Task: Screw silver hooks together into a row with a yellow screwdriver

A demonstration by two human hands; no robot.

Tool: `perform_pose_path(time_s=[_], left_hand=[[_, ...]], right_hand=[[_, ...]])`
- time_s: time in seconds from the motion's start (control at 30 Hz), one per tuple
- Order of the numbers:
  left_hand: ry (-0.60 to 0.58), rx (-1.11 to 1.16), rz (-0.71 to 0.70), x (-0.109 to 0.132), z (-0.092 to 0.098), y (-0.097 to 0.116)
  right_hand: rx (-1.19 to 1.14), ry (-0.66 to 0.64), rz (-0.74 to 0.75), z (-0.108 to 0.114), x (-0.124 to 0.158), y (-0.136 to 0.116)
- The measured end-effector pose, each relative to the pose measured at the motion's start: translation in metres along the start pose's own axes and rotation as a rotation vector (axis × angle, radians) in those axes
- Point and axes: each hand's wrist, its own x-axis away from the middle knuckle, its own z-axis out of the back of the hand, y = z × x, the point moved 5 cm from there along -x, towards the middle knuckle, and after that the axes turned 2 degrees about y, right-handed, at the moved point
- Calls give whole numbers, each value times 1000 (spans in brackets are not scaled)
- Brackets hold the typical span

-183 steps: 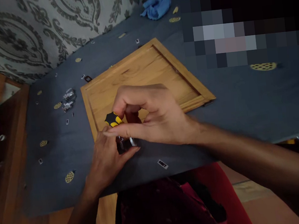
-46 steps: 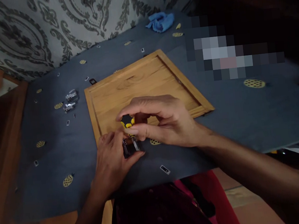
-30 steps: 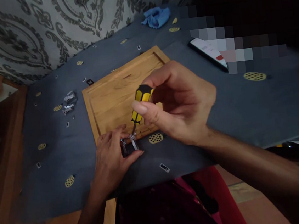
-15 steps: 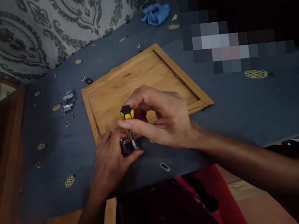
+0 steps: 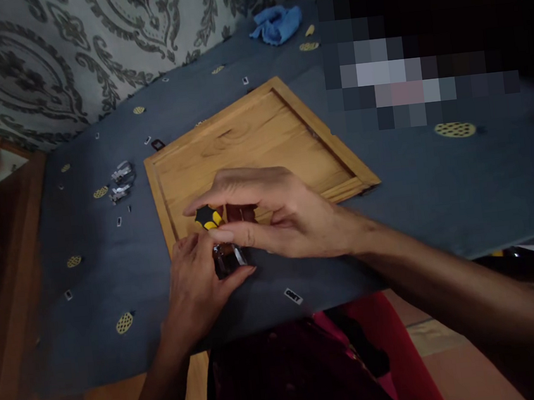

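My right hand (image 5: 278, 215) grips a screwdriver (image 5: 208, 217) by its black and yellow handle, between thumb and fingers. The handle's end faces up and leans left; its tip is hidden. My left hand (image 5: 197, 287) is closed around a dark, shiny metal piece (image 5: 229, 259) that looks like a cabinet hinge, at the near edge of a framed wooden panel (image 5: 229, 156). Its thumb lies below the piece and its fingers rest on the panel's near left corner. The fingers hide part of the metal piece.
Shiny metal fittings (image 5: 121, 182) lie left of the panel on the grey-blue patterned cloth (image 5: 100, 294). A small black fitting (image 5: 158, 145) sits by the panel's far left edge. At the back lies a crumpled blue cloth (image 5: 276, 25), before a patterned curtain (image 5: 133, 17).
The screwdriver handle has shifted left and down and now tilts left. My right hand's fingers have reached out farther over the handle. My left hand stays in place.
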Motion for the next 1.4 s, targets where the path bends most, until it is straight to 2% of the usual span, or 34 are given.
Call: perform_pose_path(time_s=[0.17,0.3,0.43,0.5,0.6,0.67,0.87,0.97,1.13,1.4], left_hand=[[-20,-23,28,0,-2,-2],[0,-43,27,0,-2,-3],[-4,-21,24,-1,-2,-3],[-2,-5,6,-1,-1,-2],[-7,-7,4,-1,1,0],[-22,-6,5,-1,1,1],[9,-6,-13,-1,3,2],[15,-5,-23,-1,3,2],[18,-7,-39,-1,2,2],[6,-3,-5,-1,0,0]], right_hand=[[-70,-13,-46,-1,0,2],[2,128,-3,-2,3,5],[69,184,56,-7,7,5],[57,261,71,-4,8,1],[-7,395,17,5,8,-2],[-18,420,-33,9,7,-2],[90,324,-34,4,7,2],[126,319,-9,2,8,4],[119,284,-24,0,7,6],[114,232,43,-1,7,4]])
